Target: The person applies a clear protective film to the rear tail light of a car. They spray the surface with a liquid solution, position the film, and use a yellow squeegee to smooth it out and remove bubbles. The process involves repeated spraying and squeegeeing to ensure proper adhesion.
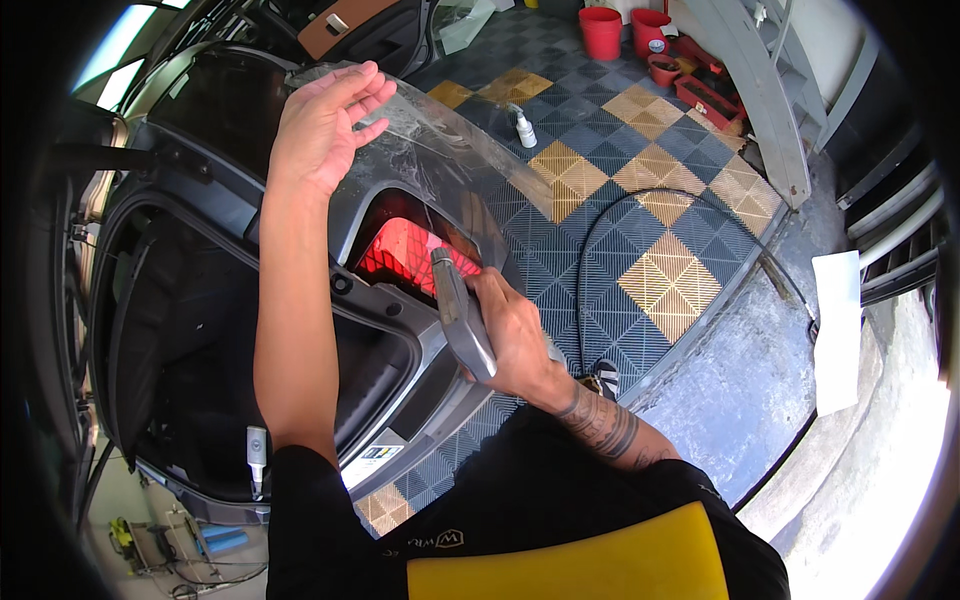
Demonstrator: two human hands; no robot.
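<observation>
My left hand [335,125] is raised over the car's rear side, its fingers apart and loosely bent. Beside and behind it a clear film [430,120] spreads wrinkled and wet over the grey body panel, its far edge hanging out past the car; whether my fingers touch it I cannot tell. My right hand [515,335] is wrapped round what looks like a grey spray gun [463,325], a narrow nozzle at its upper end. That nozzle is in front of the red tail light [405,250]. Part of the tool's grip is hidden by my fingers.
Left of me gapes the open trunk [220,350], a bottle [257,460] at its edge. A white spray bottle [525,130] stands on the tiled floor. A black hose [583,270] curves across the tiles. Red buckets [600,35] stand near a metal staircase [775,110].
</observation>
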